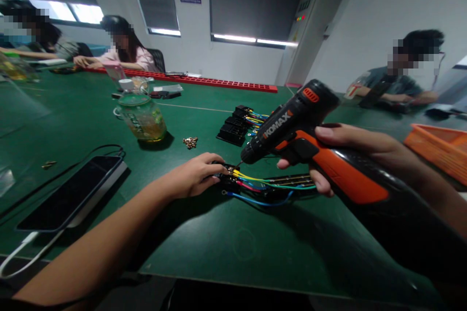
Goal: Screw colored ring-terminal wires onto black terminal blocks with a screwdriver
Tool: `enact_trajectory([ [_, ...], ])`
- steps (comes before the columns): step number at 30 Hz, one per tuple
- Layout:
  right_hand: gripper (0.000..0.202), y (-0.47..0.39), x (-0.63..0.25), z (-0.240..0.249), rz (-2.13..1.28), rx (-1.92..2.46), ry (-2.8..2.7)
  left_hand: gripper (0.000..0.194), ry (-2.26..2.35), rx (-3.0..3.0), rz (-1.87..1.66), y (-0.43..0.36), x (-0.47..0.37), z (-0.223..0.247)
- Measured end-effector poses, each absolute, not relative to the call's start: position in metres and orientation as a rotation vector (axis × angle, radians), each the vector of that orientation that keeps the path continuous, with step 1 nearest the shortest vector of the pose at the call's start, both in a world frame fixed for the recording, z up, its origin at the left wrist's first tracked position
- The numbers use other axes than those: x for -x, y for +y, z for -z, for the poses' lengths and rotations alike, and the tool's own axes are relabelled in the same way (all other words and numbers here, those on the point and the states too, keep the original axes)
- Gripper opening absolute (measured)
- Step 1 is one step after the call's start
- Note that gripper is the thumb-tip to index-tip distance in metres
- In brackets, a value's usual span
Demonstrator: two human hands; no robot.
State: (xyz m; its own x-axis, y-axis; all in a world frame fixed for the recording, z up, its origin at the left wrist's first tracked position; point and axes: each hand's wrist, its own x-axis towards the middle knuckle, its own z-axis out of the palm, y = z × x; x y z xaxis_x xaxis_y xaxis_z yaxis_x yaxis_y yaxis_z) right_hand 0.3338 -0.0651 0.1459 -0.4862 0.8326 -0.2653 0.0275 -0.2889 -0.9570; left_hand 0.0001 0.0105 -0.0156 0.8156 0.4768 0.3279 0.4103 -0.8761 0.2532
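My right hand (350, 141) is wrapped round the handle of a black and orange power screwdriver (306, 126), its bit pointing down and left. Under the bit lies a black terminal block (229, 180) with yellow, green, red and blue wires (262, 182). My left hand (199, 175) holds this block at its left end, fingers pinched on it. One blue wire (255, 200) with a ring end lies loose in front. A small pile of brass-coloured screws (190, 143) is behind my left hand, and several black blocks with wires (233, 129) stand behind the screwdriver tip.
On the green table (241, 243) are a phone (73, 192) on a white power bank at left, a jar of drink (142, 116), a red slotted strip (204, 81) at the back and an orange basket (438, 150) at right. Three people sit around the table.
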Motion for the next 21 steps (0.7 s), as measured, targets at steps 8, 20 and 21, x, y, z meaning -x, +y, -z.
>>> enact_trajectory([
  [8,0.054,-0.058,-0.337,-0.151,-1.869,1.192,-1.500,0.027,0.714,-2.824,-0.553,0.010,-0.001,0.013],
  [20,0.040,-0.042,-0.324,-0.173,-1.879,1.227,-1.544,0.029,0.716,-2.813,-0.555,0.009,-0.001,0.012],
  [21,0.038,-0.041,-0.323,-0.174,-1.850,1.226,-1.572,0.029,0.715,-2.817,-0.561,0.008,-0.002,0.012],
])
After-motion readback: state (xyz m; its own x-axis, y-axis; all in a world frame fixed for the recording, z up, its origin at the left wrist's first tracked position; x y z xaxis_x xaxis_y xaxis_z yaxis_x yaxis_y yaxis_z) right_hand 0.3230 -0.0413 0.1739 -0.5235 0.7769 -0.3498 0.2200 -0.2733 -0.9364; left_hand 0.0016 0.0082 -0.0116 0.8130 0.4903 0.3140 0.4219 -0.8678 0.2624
